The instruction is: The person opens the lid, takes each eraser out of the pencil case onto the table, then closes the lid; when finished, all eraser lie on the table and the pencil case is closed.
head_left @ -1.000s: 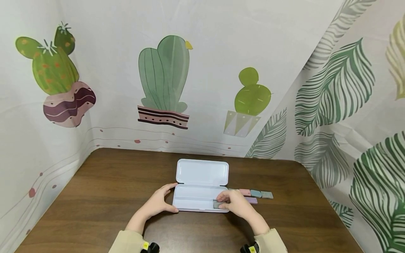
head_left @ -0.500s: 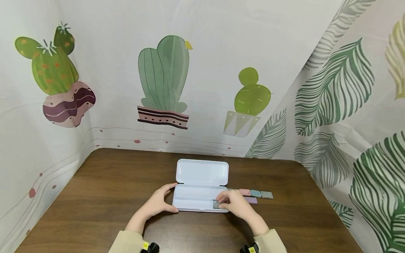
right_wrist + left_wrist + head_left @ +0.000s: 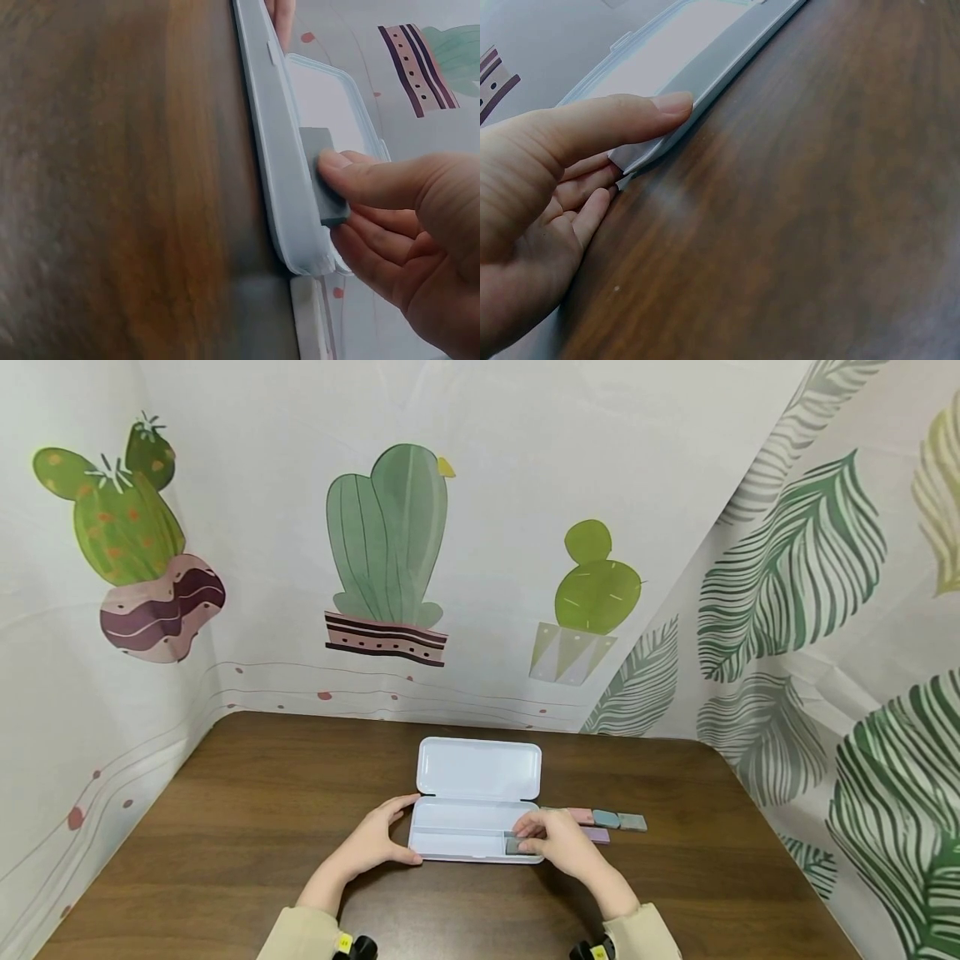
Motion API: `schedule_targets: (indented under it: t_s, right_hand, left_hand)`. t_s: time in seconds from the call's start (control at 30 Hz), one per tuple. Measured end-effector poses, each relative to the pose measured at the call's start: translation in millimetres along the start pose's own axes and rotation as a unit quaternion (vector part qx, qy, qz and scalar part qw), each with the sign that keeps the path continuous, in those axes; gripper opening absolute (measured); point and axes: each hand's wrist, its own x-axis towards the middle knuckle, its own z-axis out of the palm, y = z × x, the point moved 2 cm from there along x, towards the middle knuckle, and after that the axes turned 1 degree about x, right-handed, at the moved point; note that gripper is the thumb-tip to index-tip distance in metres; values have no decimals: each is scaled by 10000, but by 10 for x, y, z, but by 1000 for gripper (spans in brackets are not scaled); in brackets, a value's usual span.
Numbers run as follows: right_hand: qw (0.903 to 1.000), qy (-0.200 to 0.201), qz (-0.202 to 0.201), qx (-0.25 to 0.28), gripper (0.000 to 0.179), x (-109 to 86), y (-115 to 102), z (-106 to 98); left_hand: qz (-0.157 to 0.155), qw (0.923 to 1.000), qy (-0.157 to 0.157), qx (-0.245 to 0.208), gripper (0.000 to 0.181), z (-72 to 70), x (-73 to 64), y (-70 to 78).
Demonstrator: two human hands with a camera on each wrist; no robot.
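Observation:
A pale blue-white pencil case (image 3: 457,843) lies with its lid (image 3: 480,768) folded back on the brown table. At its left end, my left hand (image 3: 375,839) holds the case, thumb at the near corner and fingers round the far one; the left wrist view shows the thumb lying over the rim. My right hand (image 3: 562,843) pinches a dark grey rectangular block (image 3: 321,176) between thumb and fingers. That block is at the small front-right compartment, partly covered by the fingers in the head view. How deep it sits, I cannot tell.
Right of the case lie flat blocks: a pink one (image 3: 581,816), a blue one (image 3: 606,819), a grey-green one (image 3: 633,822) and a purple one (image 3: 597,835). My right hand partly hides this group. A patterned cloth wall (image 3: 480,693) stands behind the table (image 3: 285,793).

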Motion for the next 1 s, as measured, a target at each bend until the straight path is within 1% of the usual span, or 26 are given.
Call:
schedule_targets:
  t_s: [0.17,0.27,0.4,0.53,0.6,0.77,1.0]
  right_hand:
    - [9995,326,20,-47,14,-52,3,-104]
    - [9983,570,4,-68,14,-98,43,-189]
    - [9967,806,41,-96,14,-181,151,-321]
    - [9947,993,109,-255,15,-278,305,-465]
    - [9934,1087,169,-325,15,-323,384,-539]
    - [9906,1213,468,-413,15,-426,577,-716]
    - [9900,1089,808,-397,16,-561,766,-913]
  left_hand:
    - [29,10000,1,-17,97,2,1,-1]
    - [70,10000,12,25,97,-1,-1,5]
    - [143,9998,21,112,96,-11,-5,11]
    - [216,9997,31,131,96,-19,-7,9]
    - [204,9997,40,130,96,-21,-6,3]
    - [93,9999,30,121,97,-15,-6,-6]
    - [40,9999,44,99,97,-12,-8,-2]
